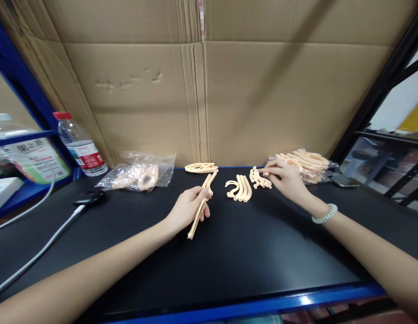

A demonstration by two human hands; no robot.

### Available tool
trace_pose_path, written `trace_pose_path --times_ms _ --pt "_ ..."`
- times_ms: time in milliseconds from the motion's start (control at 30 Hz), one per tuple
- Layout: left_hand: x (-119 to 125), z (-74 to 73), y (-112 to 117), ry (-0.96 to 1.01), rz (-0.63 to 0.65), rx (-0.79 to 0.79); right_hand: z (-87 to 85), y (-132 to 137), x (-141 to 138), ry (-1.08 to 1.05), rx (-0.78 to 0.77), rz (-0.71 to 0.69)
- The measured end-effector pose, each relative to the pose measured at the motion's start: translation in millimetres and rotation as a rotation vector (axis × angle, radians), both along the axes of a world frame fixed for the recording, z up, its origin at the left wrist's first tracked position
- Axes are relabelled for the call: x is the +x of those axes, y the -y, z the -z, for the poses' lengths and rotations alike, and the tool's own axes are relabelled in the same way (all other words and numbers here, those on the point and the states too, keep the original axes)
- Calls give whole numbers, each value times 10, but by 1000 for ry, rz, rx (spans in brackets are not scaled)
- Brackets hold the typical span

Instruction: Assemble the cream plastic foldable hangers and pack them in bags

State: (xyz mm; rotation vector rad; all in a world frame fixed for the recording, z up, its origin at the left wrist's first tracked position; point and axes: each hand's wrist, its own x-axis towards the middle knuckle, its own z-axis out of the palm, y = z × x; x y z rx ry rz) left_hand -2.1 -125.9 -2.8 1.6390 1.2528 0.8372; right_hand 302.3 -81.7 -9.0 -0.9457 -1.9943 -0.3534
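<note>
Watching from my remote seat: closest to the camera is the blue front edge point(263, 306) of the black tabletop point(229, 252), with both bare forearms reaching in over it. The right wrist wears a pale bead bracelet point(325, 213).

The left hand point(190, 207) is closed around a pair of long beige plastic strips point(198, 211). The fingers are wrapped over their middle, the lower ends point back toward me and the curved upper ends rise past the knuckles. A white cable point(43, 247) runs off to the left, up to a small black device point(89, 197).

Just right of the strips, a row of hooked beige pieces point(239, 188) lies flat on the table, touched by neither hand. The right hand point(286, 177) is next, fingers stretched out, its fingertips point(265, 171) resting on a small pile of short curved pieces point(259, 178). I can't tell from here whether it's pinching one or only touching.

Behind that hand there's a clear bag of large beige arcs point(308, 164), and a dark phone point(342, 180) just beside it. At centre rear I see a flat stack of arcs point(201, 168). To the left is a crumpled plastic bag point(138, 173) with a few pieces inside, then a water bottle point(79, 144) with a red cap. A cardboard wall point(209, 90) closes off the back.
</note>
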Motion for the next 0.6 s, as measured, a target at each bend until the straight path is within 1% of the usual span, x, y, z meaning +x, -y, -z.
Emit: trace_pose_path --times_ms 100,200,300,367,433,500,567,600 --pt "34 -39 13 52 -78 -110 142 -106 32 108 -75 11" --pt "67 -77 52 141 -118 -181 247 -160 36 229 -175 30" --pt "78 -76 74 233 -152 -201 283 -156 39 309 -194 60" --pt "77 -64 80 277 -184 -180 259 -88 -12 280 -173 59" --pt "73 -52 84 308 -208 -150 196 52 -140 189 -136 2" --pt "72 -42 90 335 -209 -119 109 251 -332 115 -89 -126" --pt "73 -32 100 350 -195 -95 27 464 -536 163 -58 -254" --pt "75 -27 107 354 -187 -83 -4 557 -625 235 -32 -317"
